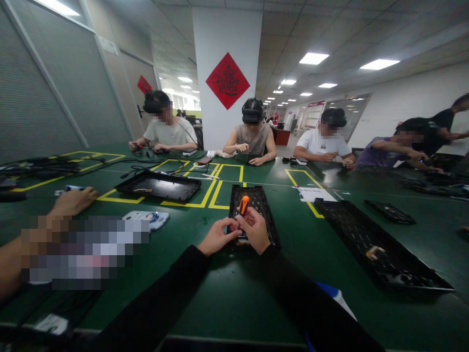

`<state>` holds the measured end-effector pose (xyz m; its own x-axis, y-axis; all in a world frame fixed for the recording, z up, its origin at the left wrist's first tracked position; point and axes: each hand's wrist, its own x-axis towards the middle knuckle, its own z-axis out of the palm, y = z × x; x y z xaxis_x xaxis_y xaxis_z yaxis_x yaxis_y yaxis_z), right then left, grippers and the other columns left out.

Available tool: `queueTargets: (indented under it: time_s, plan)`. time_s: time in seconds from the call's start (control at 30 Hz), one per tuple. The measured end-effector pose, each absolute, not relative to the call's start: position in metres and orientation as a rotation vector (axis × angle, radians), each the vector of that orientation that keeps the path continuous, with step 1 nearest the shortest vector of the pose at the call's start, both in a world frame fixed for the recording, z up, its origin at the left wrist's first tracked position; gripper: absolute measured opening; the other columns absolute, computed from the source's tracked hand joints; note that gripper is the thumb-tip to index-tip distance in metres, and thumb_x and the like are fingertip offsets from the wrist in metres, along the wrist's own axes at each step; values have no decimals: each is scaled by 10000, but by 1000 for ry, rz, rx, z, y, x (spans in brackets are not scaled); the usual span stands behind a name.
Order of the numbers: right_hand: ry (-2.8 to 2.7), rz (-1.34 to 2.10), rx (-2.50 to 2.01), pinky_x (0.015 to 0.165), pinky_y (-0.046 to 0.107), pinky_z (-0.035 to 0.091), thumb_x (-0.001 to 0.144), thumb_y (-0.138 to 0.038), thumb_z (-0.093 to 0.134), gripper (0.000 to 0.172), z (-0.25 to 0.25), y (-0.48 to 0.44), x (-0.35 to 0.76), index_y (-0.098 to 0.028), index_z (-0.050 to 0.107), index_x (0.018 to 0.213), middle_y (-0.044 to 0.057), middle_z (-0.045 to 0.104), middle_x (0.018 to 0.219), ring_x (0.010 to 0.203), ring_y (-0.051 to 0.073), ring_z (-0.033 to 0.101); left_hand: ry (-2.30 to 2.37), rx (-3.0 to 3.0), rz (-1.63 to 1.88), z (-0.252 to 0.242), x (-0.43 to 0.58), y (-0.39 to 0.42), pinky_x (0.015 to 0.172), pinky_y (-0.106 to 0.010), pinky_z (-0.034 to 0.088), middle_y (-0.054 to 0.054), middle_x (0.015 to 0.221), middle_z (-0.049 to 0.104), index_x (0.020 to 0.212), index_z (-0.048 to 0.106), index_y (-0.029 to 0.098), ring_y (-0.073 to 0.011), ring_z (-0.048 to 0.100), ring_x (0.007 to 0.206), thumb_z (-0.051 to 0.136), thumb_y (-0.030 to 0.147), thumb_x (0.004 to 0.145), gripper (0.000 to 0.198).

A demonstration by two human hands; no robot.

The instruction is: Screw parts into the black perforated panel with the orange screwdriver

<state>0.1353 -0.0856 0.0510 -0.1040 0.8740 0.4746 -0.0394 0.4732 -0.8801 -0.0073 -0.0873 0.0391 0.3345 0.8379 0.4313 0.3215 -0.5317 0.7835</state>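
A screwdriver with an orange and black handle (245, 203) stands upright in my right hand (255, 229), whose fingers are closed around its lower part. My left hand (219, 235) meets it there, thumb and fingertips pinched together. Whatever lies between those left fingertips is too small to make out. Both hands are over a black plastic housing (271, 226), an open shell with many small bright spots inside. The screwdriver's tip is hidden by my fingers.
Black shells lie at left (164, 188) and right (351, 230), with a smaller black panel (390, 211) beyond. A phone-like thing (157, 220) and a co-worker's arm (69, 205) are at left. Cables (40, 168) run across the green table; several people sit opposite.
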Motion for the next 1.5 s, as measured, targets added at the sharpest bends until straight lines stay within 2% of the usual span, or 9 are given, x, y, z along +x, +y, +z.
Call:
queueTargets:
  time_s: [0.23,0.53,0.77,0.9,1.07,1.2,1.3,1.5]
  plan:
    - [-1462,918,-749,544,219,445,761,-309,566,267,53,-87,135,-168,563,988,13,589,761,593,104,529,1019,2041,1149,40,-8,-88,690,-247,411,-10,703,567,743,590,136,-121,517,689,578,372,730,237]
    - [-1457,918,-761,527,208,426,759,-315,569,264,52,-86,135,-169,564,979,-2,579,718,565,94,509,1022,2068,1187,38,-9,-87,747,-272,417,-22,754,595,758,610,148,-137,533,746,580,371,728,226]
    - [-1425,932,-765,479,191,391,745,-325,576,282,52,-84,134,-168,577,979,0,560,715,568,93,487,1216,1768,1548,30,-10,-53,890,-319,384,-54,970,609,926,625,170,-173,529,960,402,357,830,306]
    - [-1404,942,-764,492,196,404,738,-322,581,293,52,-83,134,-166,577,985,9,576,741,582,98,502,1310,1536,1651,15,4,-21,924,-329,380,-83,1100,578,1078,565,155,-178,516,1033,418,320,819,341]
    - [-1408,925,-770,495,192,404,748,-305,575,268,50,-82,135,-167,576,978,12,577,761,583,90,494,1311,1511,1573,-6,13,5,969,-354,359,-101,1213,520,1177,495,156,-198,482,1114,514,245,758,428]
    - [-1424,925,-781,484,190,393,749,-306,575,268,51,-82,135,-167,577,978,4,574,737,560,85,483,1271,1565,1519,-13,5,12,995,-373,340,-82,1210,529,1162,511,176,-195,480,1122,510,152,723,440]
    - [-1433,921,-784,480,195,391,743,-312,579,278,53,-84,136,-166,580,980,2,578,725,550,89,484,1251,1622,1489,-12,-1,12,1021,-379,309,-71,1184,549,1080,572,174,-188,464,1143,483,99,699,398]
    - [-1463,896,-772,473,188,383,743,-300,578,242,53,-84,136,-171,582,948,-1,556,730,553,80,465,1300,1678,1479,-8,-1,7,1039,-402,267,-74,1184,546,988,622,174,-196,435,1172,465,70,681,360]
